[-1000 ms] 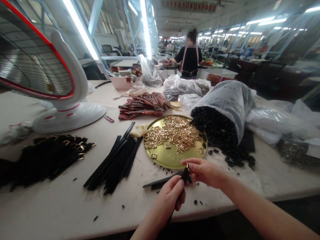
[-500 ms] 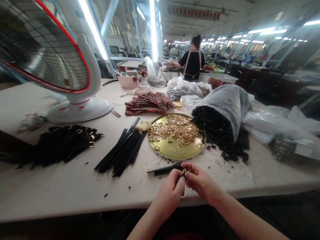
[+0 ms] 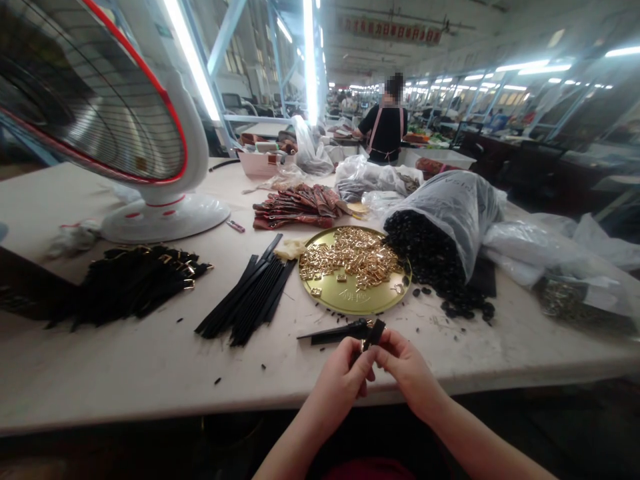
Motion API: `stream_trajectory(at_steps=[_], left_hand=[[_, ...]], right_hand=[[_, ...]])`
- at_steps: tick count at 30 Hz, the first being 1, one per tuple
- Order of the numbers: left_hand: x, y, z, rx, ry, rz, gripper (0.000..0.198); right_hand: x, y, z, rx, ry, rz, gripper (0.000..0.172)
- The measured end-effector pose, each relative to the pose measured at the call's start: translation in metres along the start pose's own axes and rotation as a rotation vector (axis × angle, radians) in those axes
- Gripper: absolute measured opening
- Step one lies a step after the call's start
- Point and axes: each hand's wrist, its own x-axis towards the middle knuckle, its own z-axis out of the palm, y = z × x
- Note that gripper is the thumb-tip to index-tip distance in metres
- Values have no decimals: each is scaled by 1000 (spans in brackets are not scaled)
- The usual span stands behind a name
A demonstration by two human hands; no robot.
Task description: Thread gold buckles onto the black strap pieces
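Close together near the table's front edge, my left hand and my right hand are both closed on one short black strap. A small gold buckle shows at the strap between my fingertips, partly hidden by them. Just beyond the hands lie a few black strips with gold metal at one end. Behind them a round gold tray bears a heap of gold buckles. A bundle of loose black straps lies left of the tray.
At left are a pile of buckled black straps and a white fan. A plastic bag spills black pieces right of the tray. Brown-red strips lie behind it. A person stands farther back.
A black strap end now sticks up between my hands, where before mostly the small gold buckle showed. My right fingers have shifted down along it. The view has moved slightly.
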Motion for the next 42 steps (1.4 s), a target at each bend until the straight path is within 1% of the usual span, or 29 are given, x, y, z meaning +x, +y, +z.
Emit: stream_trajectory(at_steps=[4, 7, 9, 12, 13, 14, 15, 17, 19, 20, 21, 22, 24, 26, 27, 29, 33, 34, 36, 37, 38, 39, 40, 41, 42], left_hand=[[0, 0, -1, -60, -25, -24, 26], [2, 1, -2, -93, -49, -60, 26], [4, 4, -2, -128, -75, -107, 25], [6, 9, -3, -189, -103, -167, 23], [7, 10, -3, -202, -100, -180, 23], [8, 11, -3, -210, -94, -194, 23], [9, 12, -3, -214, -86, -209, 23], [11, 11, -1, -209, -62, -237, 24], [13, 8, 1, -190, -18, -237, 25], [14, 6, 3, -178, -1, -225, 25], [15, 5, 4, -166, 6, -207, 25], [17, 4, 4, -152, -2, -188, 25], [19, 2, 4, -121, -38, -170, 26], [22, 1, 1, -80, -60, -189, 28], [24, 0, 0, -62, -60, -208, 29], [28, -3, -3, -44, -45, -246, 32], [37, -14, -1, -9, 6, -263, 36], [39, -15, 1, 8, 26, -258, 36], [40, -16, 5, 39, 70, -233, 30], [40, -15, 6, 43, 90, -202, 28], [40, -13, 8, 41, 97, -163, 30], [40, -12, 9, 38, 88, -128, 32], [40, -11, 10, 36, 70, -104, 31], [40, -10, 10, 39, 53, -97, 27], [40, -9, 10, 47, 40, -114, 25]], right_hand=[[2, -4, -7, -157, -13, -91, 21], [7, -8, -13, -243, 1, -104, 20], [10, -9, -15, -206, 1, -38, 21], [14, -9, -14, -18, -17, 145, 22], [15, -8, -13, 17, -15, 174, 22], [14, -9, -13, 5, -5, 162, 22], [14, -9, -14, -62, 9, 107, 21], [12, -11, -16, -305, 18, -98, 19], [12, -12, -21, -537, -25, -294, 14], [13, -12, -23, -598, -38, -341, 12], [14, -11, -25, -611, -41, -342, 10], [16, -9, -27, -582, -43, -303, 10], [18, -5, -29, -464, -54, -186, 14], [19, -4, -29, -383, -80, -139, 16], [18, -5, -29, -384, -84, -165, 16], [15, -10, -29, -468, -84, -278, 16], [8, -20, -35, -781, -157, -484, 11], [7, -22, -37, -838, -173, -518, 16], [7, -22, -43, -879, -210, -560, 29], [7, -21, -47, -873, -238, -562, 31], [10, -21, -52, -865, -256, -555, 30], [14, -21, -58, -869, -252, -545, 27], [19, -22, -65, -889, -210, -533, 22], [27, -24, -73, -920, -133, -523, 17], [37, -27, -83, -956, -28, -511, 14]])
